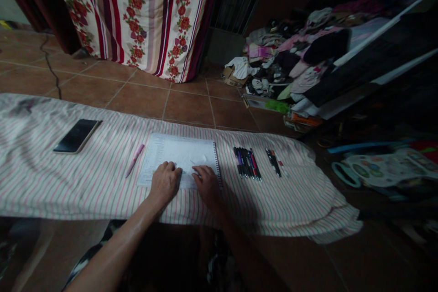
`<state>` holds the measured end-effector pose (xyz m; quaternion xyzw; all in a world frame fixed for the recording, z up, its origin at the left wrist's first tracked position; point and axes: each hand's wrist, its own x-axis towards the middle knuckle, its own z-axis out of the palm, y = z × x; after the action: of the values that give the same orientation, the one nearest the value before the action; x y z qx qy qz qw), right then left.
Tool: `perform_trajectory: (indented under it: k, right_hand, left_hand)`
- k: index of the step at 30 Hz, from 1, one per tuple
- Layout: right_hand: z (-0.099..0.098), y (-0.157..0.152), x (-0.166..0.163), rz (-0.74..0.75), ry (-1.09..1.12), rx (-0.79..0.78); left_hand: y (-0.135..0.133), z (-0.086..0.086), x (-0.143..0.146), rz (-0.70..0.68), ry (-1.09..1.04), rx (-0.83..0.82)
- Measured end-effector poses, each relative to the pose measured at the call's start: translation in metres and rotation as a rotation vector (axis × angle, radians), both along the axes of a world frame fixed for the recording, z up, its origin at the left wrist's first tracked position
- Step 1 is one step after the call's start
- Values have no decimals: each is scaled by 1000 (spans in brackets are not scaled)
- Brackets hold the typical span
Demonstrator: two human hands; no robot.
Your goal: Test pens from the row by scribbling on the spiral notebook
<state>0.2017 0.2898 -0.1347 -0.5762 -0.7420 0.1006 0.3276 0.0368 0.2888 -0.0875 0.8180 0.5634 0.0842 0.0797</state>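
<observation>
A spiral notebook lies open-paged on the striped cloth, its coil along the right edge. My left hand rests on its lower part with curled fingers; whether anything is in them is too small to make out. My right hand touches the page at the lower right, fingers stretched and slightly apart. Between the hands is a tiny object too small to name. A small white piece and another small thin part lie on the page above my right hand.
A pink pen lies left of the notebook, and a dark phone farther left. Right of it are a row of several pens and a smaller group of pens. Beyond the striped cloth stand a floral curtain and piled clothes.
</observation>
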Motion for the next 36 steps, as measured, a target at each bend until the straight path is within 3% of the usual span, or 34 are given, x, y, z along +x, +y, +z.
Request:
perform_trajectory:
  k: [20,36]
  right_hand:
    - [-7,-4,2,-34,2,-14]
    - [-3,-1,-1,-117,211,-83]
  left_hand:
    - [2,-3,-10,1,24,-29]
    - [-2,5,-12,58,-51,-37]
